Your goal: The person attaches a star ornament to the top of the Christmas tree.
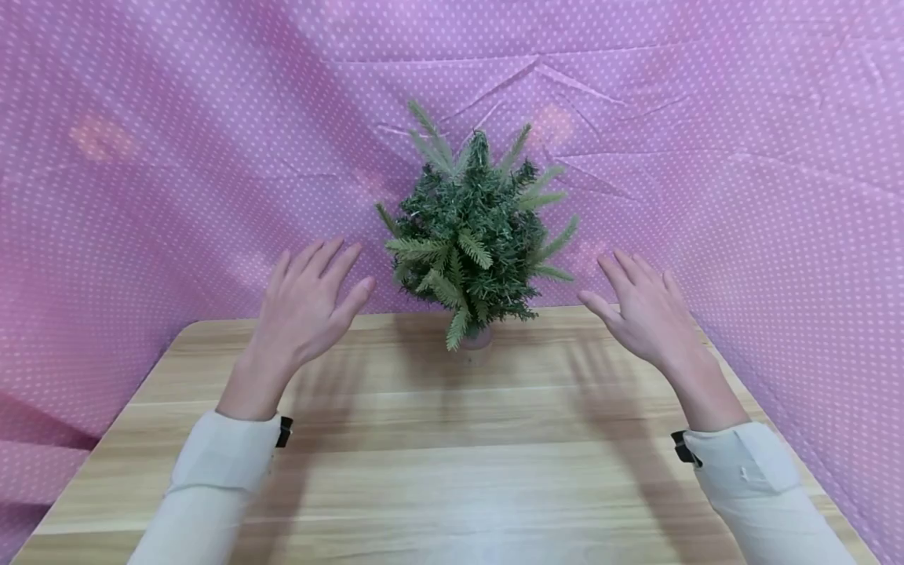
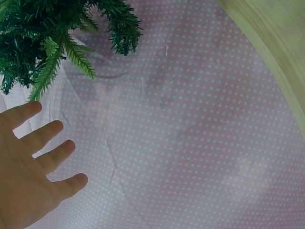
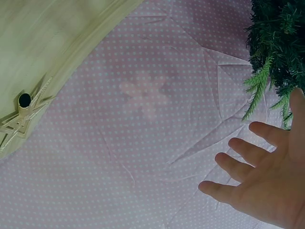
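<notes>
A small artificial Christmas tree (image 1: 473, 227) stands upright at the far edge of the wooden table. Part of its base (image 1: 477, 340) shows beneath the lowest branches. My left hand (image 1: 300, 306) is held to the left of the tree, fingers spread and straight, touching nothing. On the other side, my right hand (image 1: 648, 318) is likewise spread, apart from the branches. A gold star-shaped ornament (image 3: 23, 114) with a dark-mouthed tube lies on the table in the right wrist view; I cannot make it out in the head view.
The light wooden table (image 1: 452, 471) has rounded far corners. Pink cloth with white dots (image 1: 212, 118) hangs behind the table and along both sides, creased behind the tree. Each white sleeve has a black strap at the cuff.
</notes>
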`<state>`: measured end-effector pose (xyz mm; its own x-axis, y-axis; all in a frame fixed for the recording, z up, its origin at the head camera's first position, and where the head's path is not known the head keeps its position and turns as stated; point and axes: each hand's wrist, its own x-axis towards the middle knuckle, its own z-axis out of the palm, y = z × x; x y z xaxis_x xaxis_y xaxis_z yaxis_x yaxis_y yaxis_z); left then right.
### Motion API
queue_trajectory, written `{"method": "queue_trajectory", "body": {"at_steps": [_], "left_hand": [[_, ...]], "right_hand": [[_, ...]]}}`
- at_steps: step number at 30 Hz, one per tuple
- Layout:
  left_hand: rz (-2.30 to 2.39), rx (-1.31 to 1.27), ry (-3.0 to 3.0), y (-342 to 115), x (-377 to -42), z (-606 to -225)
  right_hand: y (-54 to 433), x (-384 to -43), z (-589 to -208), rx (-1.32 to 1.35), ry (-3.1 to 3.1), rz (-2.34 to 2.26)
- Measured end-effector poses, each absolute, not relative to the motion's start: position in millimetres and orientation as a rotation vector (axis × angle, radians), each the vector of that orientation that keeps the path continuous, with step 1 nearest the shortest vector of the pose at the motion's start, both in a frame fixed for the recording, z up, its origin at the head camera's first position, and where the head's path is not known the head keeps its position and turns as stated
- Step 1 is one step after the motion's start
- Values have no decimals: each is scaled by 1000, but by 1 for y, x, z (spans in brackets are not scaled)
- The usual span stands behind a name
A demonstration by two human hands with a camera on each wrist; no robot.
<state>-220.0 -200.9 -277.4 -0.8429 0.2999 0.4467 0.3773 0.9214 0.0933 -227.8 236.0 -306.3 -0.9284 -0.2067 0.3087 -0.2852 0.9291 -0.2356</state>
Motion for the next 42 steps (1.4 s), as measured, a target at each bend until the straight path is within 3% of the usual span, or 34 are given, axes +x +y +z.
{"method": "queue_trajectory", "body": {"at_steps": [42], "left_hand": [[-555, -761, -2397, -196, -239, -263]], "right_hand": [[263, -232, -330, 371, -2708, 558]]}}
